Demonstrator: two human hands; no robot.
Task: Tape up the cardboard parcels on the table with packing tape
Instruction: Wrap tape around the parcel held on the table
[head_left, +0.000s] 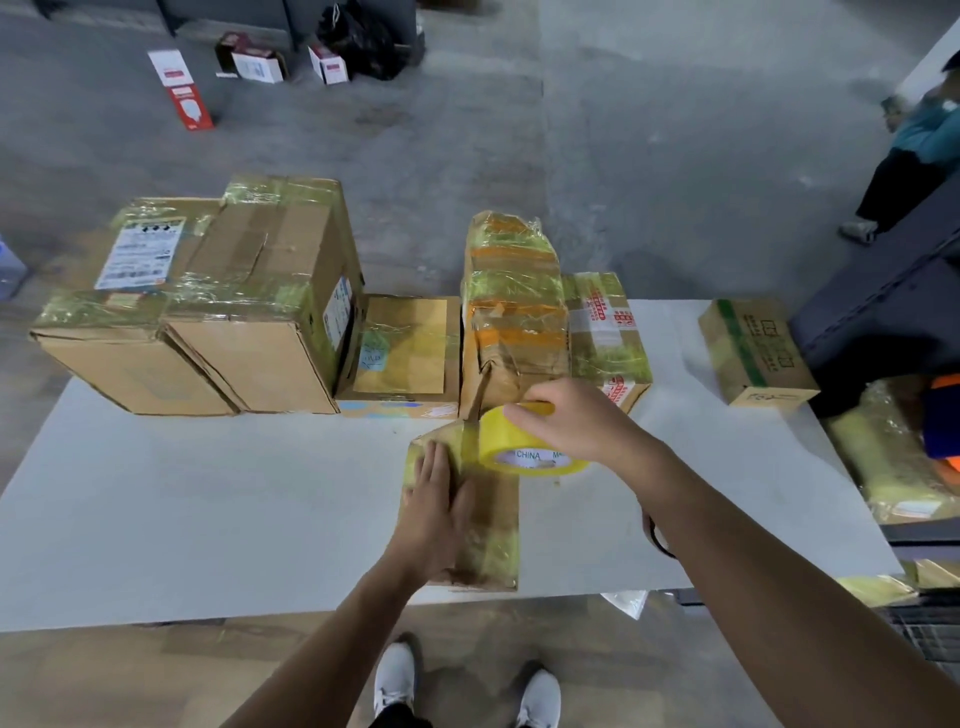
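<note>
While left (434, 514) presses parcel (496, 525), right (566, 418) grips tape (497, 435) (yellow).

A small parcel (491, 525), banded with yellowish tape, is laid at lower centre of the frame on the surface (208, 493) and is pressed flat by the left hand (434, 514). A yellow tape roll (501, 439) is held on edge at its far end by the right hand (566, 423). Behind, a row of taped parcels (260, 312) is lined across mid-frame; a green-striped parcel (753, 353) is set apart at right.
</note>
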